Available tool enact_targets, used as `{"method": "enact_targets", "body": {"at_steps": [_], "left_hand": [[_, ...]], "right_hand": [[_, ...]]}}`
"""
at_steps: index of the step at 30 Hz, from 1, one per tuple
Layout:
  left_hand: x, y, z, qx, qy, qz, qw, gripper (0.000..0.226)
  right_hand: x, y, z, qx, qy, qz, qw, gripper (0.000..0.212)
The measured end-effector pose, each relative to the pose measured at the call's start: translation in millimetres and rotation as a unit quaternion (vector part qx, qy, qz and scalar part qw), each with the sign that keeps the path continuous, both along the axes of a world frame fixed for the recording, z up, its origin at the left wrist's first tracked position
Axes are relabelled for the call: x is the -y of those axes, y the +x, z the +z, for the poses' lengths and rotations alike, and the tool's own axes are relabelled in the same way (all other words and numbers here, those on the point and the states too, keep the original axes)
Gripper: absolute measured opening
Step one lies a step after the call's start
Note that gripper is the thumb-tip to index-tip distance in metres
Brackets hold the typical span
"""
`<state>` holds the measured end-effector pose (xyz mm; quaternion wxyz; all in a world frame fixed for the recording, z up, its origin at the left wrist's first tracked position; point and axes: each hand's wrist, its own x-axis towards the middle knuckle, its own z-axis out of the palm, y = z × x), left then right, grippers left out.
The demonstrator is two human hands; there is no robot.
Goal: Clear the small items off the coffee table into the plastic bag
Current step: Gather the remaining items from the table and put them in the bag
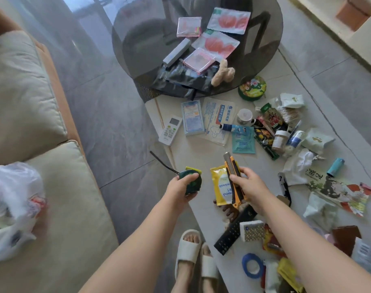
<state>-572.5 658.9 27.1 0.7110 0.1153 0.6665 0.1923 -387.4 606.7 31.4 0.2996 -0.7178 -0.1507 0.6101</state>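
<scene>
Our left hand (181, 187) grips a green tape measure (189, 180), partly hidden; our right hand (251, 182) grips a yellow box cutter (233, 176). Left of both, the plastic bag (13, 208) is blurred and cut off.

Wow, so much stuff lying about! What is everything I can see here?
Plastic bag: one, white, on the sofa, left.
Sofa: one, cream, left side.
Round glass table: one, dark, top centre.
Face-mask sachets: two, white and pink, on the glass table.
Air-conditioner remote: one, white, pale table's near-left edge.
Round tin: one, green, beside the glass table.
Tape roll: one, blue, bottom right.
Small bottle: one, teal, right.
Slippers: two, white, on the feet.
Left hand: grips a green tape measure.
Right hand: grips an orange utility knife and yellow packet.
</scene>
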Motion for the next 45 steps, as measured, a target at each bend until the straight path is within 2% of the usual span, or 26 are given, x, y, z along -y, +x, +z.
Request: {"method": "enact_targets", "body": {"at_steps": [9, 14, 20, 27, 30, 35, 39, 43, 45], "left_hand": [[8, -97, 92, 0.031, 0.047, 0.123, 0.991, 0.037], [8, -172, 125, 0.026, 0.076, 0.179, 0.981, 0.021], [7, -280, 147, 0.005, 0.102, 0.258, 0.961, 0.023], [-2, -426, 146, -0.052, 0.07, 0.346, 0.934, 0.022], [-9, -482, 136, -0.089, 0.047, 0.343, 0.934, 0.043], [-24, -551, 105, -0.095, -0.001, 0.331, 0.939, 0.039], [-32, -584, 72, -0.104, -0.042, 0.312, 0.943, 0.059], [-36, -606, 51, -0.126, -0.054, 0.288, 0.948, 0.053], [-37, -615, 42, -0.136, -0.062, 0.273, 0.95, 0.049]], "right_hand": [[-35, -88, 87, -0.032, 0.048, 0.101, 0.993, 0.037], [-61, -168, 122, -0.056, 0.072, 0.154, 0.984, 0.033], [-95, -284, 143, -0.038, 0.086, 0.252, 0.963, 0.032], [-129, -429, 139, -0.037, 0.082, 0.308, 0.947, 0.029], [-141, -490, 130, -0.002, 0.081, 0.341, 0.937, 0.029], [-159, -579, 104, 0.086, 0.078, 0.432, 0.894, 0.023], [-166, -628, 79, 0.133, 0.079, 0.489, 0.858, 0.034], [-170, -665, 58, 0.13, 0.053, 0.519, 0.843, 0.046], [-172, -679, 48, 0.111, 0.052, 0.52, 0.845, 0.058]]}}
